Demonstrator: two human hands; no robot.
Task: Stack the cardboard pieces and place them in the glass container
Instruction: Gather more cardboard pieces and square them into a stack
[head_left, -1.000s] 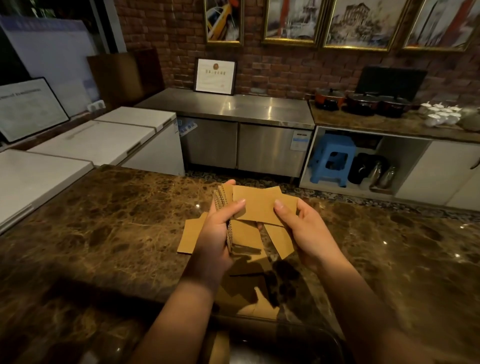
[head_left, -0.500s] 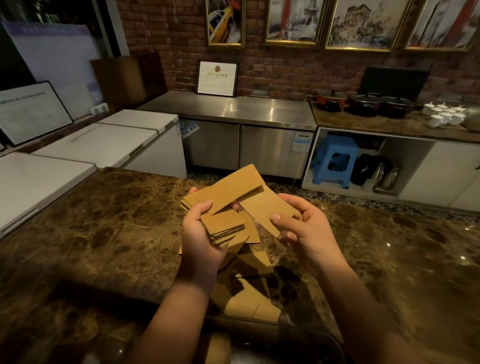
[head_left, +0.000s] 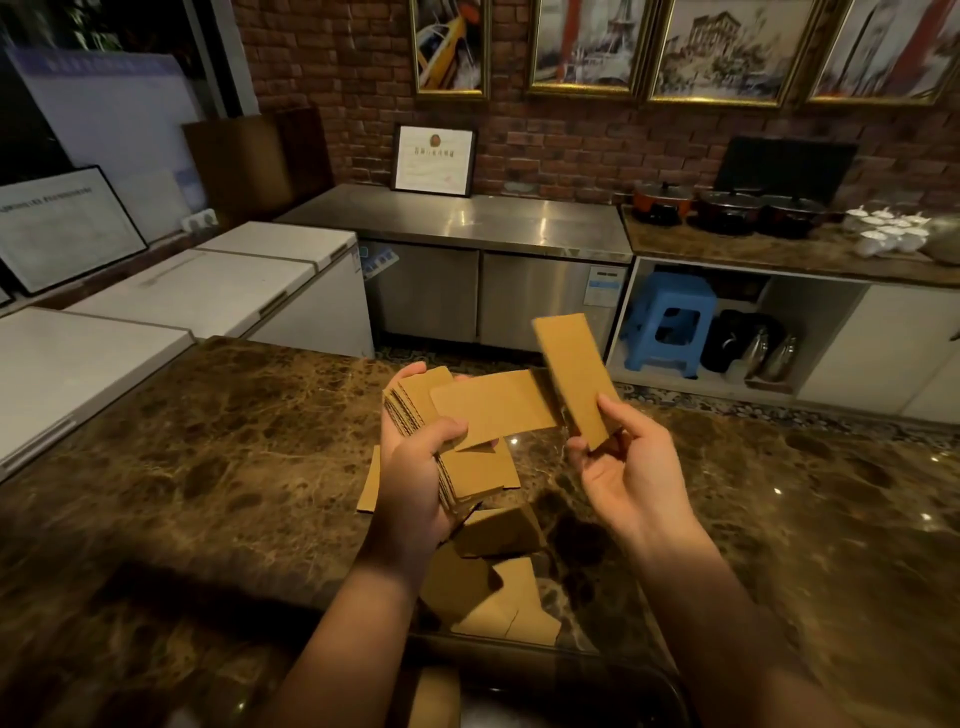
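One cardboard strip (head_left: 574, 376) in right hand (head_left: 631, 470), beside left-hand (head_left: 415, 480) stack (head_left: 470, 415).

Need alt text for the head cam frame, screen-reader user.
Over a brown marble counter, a person's left hand grips a stack of cardboard pieces while the right hand pinches a single cardboard strip. Loose pieces lie below, beside a glass container.

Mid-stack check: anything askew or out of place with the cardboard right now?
Yes. The stack in the left hand is uneven: its top piece sticks out sideways. The right hand pinches one separate piece. Loose pieces lie scattered on the marble counter.
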